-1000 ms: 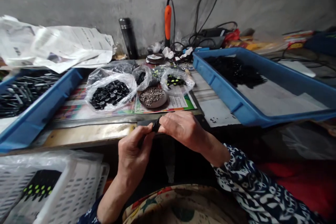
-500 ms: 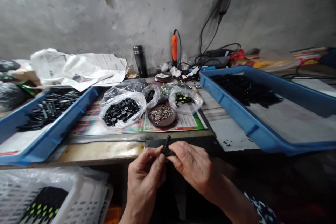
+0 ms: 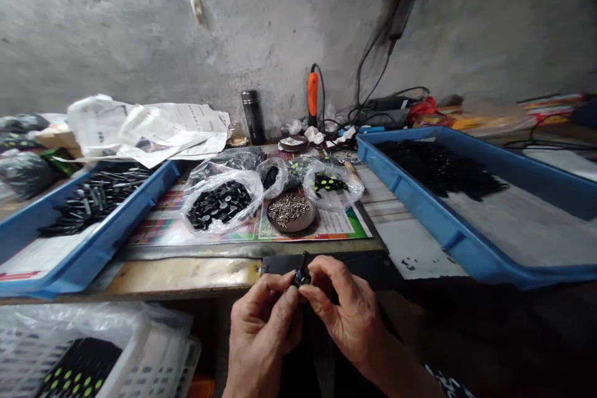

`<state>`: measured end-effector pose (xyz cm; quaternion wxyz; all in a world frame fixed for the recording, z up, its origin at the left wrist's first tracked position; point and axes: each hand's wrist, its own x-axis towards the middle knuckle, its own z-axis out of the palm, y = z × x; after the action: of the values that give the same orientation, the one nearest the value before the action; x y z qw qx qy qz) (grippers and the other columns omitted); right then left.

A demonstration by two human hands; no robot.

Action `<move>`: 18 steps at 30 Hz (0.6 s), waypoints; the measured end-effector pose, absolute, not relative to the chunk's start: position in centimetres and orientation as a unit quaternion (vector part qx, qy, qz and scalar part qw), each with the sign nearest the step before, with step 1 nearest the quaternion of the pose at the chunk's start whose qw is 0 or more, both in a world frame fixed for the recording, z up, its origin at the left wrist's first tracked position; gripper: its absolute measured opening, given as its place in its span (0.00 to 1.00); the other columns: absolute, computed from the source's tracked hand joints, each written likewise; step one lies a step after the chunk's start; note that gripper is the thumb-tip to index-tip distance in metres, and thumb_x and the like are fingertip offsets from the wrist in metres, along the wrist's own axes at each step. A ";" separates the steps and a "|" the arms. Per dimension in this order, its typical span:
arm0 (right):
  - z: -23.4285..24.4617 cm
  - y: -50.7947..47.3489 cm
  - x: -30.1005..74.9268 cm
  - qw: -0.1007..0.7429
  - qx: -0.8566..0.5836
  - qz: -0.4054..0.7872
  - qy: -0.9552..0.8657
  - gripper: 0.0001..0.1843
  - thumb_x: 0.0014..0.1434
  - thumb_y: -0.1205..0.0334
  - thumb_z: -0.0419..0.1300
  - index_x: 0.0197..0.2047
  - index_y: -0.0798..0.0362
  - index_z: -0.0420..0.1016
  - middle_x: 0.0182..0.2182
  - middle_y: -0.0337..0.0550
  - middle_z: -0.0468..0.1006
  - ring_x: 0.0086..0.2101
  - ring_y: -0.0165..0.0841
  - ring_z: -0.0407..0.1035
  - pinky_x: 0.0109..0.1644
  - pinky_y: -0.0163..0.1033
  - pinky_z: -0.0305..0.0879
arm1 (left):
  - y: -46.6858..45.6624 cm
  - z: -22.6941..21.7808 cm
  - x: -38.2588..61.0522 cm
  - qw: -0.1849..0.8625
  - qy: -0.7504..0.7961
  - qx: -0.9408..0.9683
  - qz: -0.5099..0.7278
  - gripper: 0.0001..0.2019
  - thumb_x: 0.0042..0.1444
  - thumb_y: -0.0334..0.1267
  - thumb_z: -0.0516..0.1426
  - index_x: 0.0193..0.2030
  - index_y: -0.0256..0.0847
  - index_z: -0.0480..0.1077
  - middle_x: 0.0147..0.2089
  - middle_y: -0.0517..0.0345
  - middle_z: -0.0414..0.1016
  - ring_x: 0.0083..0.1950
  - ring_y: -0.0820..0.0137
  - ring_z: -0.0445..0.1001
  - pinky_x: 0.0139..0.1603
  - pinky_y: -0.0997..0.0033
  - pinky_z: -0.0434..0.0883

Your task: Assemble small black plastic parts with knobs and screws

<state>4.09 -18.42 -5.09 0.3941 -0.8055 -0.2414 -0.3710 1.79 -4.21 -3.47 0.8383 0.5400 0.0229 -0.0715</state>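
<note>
The left hand (image 3: 263, 339) and right hand (image 3: 345, 317) pinch a black part (image 3: 302, 275).

bench edge (image 3: 186, 275) passable (plastic bag (image 3: 222, 202) beyond)

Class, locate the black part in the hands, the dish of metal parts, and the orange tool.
Black part (image 3: 302, 277): head view, its middle.
Dish of metal parts (image 3: 291, 229): head view, its front rim.
Orange tool (image 3: 313, 93): head view, its handle.
</note>
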 end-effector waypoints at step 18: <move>-4.3 -18.3 3.2 0.383 -0.811 -0.369 -0.243 0.13 0.77 0.53 0.48 0.48 0.52 0.67 0.35 0.39 0.77 0.34 0.28 0.76 0.39 0.28 0.72 | -4.1 -4.1 2.0 0.839 0.025 0.540 -0.057 0.16 0.52 0.48 0.69 0.37 0.37 0.77 0.19 0.67 0.63 0.18 0.82 0.57 0.18 0.85 0.55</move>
<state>3.24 -18.25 -4.34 0.3833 -0.8109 -0.2432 -0.3693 2.02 -4.15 -4.10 0.8392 0.5403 0.0248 -0.0567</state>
